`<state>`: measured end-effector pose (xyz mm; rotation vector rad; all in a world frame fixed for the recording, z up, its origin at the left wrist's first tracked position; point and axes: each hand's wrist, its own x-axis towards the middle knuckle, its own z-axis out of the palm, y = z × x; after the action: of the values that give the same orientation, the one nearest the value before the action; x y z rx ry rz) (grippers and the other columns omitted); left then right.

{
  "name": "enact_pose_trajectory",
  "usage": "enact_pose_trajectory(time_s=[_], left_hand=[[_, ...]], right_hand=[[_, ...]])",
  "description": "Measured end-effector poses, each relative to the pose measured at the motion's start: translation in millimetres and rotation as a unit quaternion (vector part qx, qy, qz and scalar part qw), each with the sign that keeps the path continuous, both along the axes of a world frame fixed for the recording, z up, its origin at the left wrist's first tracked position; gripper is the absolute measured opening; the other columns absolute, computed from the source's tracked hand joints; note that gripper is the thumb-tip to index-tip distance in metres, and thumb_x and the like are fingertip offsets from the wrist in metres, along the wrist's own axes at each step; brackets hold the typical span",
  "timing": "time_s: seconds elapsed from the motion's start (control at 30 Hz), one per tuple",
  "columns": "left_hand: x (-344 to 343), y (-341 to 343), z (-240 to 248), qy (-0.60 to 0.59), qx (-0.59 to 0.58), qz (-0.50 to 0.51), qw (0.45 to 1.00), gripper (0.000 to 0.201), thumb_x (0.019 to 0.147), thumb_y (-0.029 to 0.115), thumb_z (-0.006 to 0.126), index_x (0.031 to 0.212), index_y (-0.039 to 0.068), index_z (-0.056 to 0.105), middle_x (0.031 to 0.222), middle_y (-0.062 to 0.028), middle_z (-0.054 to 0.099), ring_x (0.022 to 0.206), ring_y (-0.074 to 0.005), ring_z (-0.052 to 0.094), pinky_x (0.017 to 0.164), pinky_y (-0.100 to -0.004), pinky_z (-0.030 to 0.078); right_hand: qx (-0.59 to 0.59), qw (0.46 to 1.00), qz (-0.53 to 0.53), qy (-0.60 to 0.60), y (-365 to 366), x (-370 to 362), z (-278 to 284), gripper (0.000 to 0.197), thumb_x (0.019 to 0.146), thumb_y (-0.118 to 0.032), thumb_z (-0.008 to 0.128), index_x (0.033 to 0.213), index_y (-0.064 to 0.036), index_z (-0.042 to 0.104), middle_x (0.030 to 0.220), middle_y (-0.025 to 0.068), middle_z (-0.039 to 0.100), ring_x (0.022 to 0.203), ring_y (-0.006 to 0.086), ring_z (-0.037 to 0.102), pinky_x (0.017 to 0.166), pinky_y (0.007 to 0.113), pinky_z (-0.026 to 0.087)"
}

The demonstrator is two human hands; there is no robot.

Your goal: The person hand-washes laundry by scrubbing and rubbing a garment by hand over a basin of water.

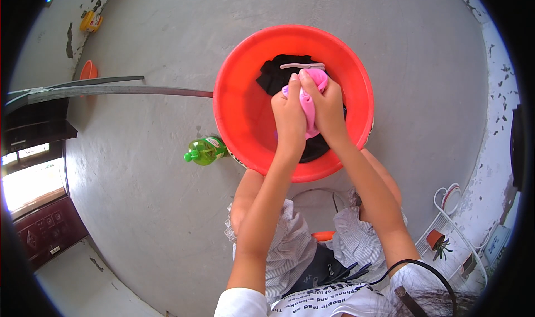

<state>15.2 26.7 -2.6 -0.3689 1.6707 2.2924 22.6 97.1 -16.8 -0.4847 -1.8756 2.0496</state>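
A big red plastic tub [239, 88] stands on the grey floor in front of my knees. Inside it lies dark black clothing [278, 72] with a pale strip on top. A pink cloth [308, 102] is bunched between both hands over the tub's middle. My left hand [288, 113] grips its left side, and my right hand [327, 108] grips its right side and top. The hands press close together, so much of the pink cloth is hidden.
A green bottle [205, 150] lies on the floor by the tub's left rim. A long metal bar [111, 89] runs from the left to the tub. A small orange bowl [88, 70] and a yellow object [91, 22] sit far left. A white wire rack [454, 228] stands at the right wall.
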Motion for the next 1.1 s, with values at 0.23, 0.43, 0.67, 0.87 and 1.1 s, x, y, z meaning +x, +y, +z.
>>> enact_pose_trajectory(time_s=[0.23,0.43,0.67,0.87,1.1], left_hand=[[1.2,-1.5,-3.7,-0.023,-0.018,-0.007,1.0,0.031,0.089,0.029,0.049,0.068,0.007,0.054,0.063,0.0039,0.05,0.054,-0.003,0.044,0.047,-0.0201,0.034],[-14.8,-15.7,-7.2,0.011,0.019,0.015,1.0,0.031,0.088,0.03,0.05,0.064,0.009,0.05,0.059,0.0042,0.046,0.051,-0.0039,0.042,0.045,-0.0215,0.033],[-9.8,-13.0,-7.4,0.025,0.016,0.013,0.999,0.033,0.089,0.029,0.048,0.062,0.009,0.048,0.057,0.0041,0.045,0.051,-0.004,0.041,0.045,-0.0218,0.032],[2.7,6.1,-9.4,0.009,-0.009,0.011,1.0,0.033,0.09,0.027,0.048,0.064,0.007,0.052,0.062,0.0049,0.049,0.054,-0.0028,0.042,0.046,-0.0202,0.032],[-3.5,2.6,-4.7,0.033,-0.026,0.015,0.999,0.039,0.091,0.026,0.047,0.06,0.003,0.05,0.056,0.004,0.047,0.051,-0.0028,0.037,0.044,-0.0226,0.029]], right_hand=[[-0.001,1.0,0.015,-0.005,2.3,-0.7,2.3,0.027,0.085,-0.023,0.057,0.071,-0.0005,0.055,0.059,0.0015,0.051,0.056,0.007,0.045,0.052,0.025,0.038],[0.092,0.995,0.037,-0.03,-11.7,11.3,11.4,0.026,0.085,-0.024,0.057,0.08,0.002,0.059,0.061,0.012,0.058,0.055,0.0132,0.055,0.054,0.028,0.043],[0.066,0.996,0.052,-0.007,-11.2,11.2,9.4,0.026,0.085,-0.023,0.057,0.077,0.0023,0.057,0.06,0.009,0.057,0.055,0.0106,0.052,0.052,0.028,0.042],[0.018,0.999,0.016,-0.021,7.8,-0.1,-0.3,0.026,0.085,-0.022,0.056,0.072,0.001,0.056,0.06,0.0044,0.054,0.056,0.0086,0.047,0.053,0.026,0.04],[0.014,1.0,0.001,0.004,-1.0,1.5,7.4,0.026,0.086,-0.023,0.056,0.076,0.0009,0.057,0.062,0.0043,0.055,0.058,0.009,0.049,0.055,0.025,0.041]])
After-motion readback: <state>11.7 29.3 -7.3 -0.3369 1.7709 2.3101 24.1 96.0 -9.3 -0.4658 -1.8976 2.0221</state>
